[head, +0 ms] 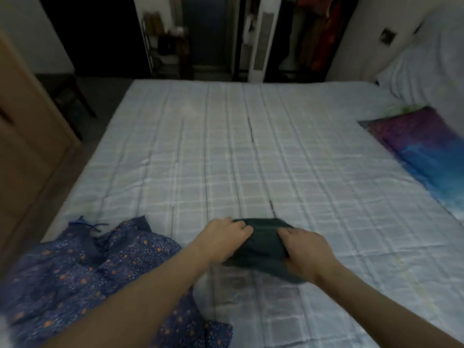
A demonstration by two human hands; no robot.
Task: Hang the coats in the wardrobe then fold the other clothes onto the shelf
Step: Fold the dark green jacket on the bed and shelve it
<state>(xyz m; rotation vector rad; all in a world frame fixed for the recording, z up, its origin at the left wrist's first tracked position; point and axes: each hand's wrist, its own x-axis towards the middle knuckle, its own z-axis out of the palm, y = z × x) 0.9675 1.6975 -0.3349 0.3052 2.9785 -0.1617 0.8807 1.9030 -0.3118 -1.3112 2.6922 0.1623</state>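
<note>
Both our hands grip one small dark green cloth garment on the pale checked quilted bedspread: our left hand pinches its left edge, our right hand clutches its right side. We judge this the folding step. Next we likely need another fold, then the shelf. Our blue floral patterned dress lies crumpled at left, still unfolded.

Dark green garment: bunched into a small bundle, near bed edge. Blue floral garment: crumpled, spread out just left of it.
</note>
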